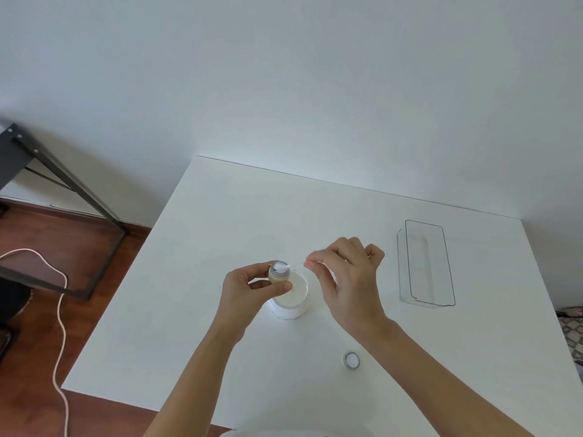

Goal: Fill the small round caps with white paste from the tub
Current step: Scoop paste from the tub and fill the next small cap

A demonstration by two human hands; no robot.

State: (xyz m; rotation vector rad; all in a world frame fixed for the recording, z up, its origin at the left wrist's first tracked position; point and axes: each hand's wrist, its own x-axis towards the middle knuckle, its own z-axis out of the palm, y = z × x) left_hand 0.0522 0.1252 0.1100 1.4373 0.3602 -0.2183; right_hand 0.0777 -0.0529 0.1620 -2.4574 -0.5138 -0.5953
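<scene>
The left hand [249,287] pinches a small round cap [279,272] over the open white tub of paste [291,299] at the middle of the white table [239,216]. The right hand [344,272] grips a thin white stick [295,265] and presses paste in. Hard pushing may tip the cap, and paste may drop beside the tub. A filled cap [351,360] lies near the front edge.

I see a smooth matt white table [220,310]. On it, right of the white plastic tub [291,305], a clear glossy plastic tray [426,263].
</scene>
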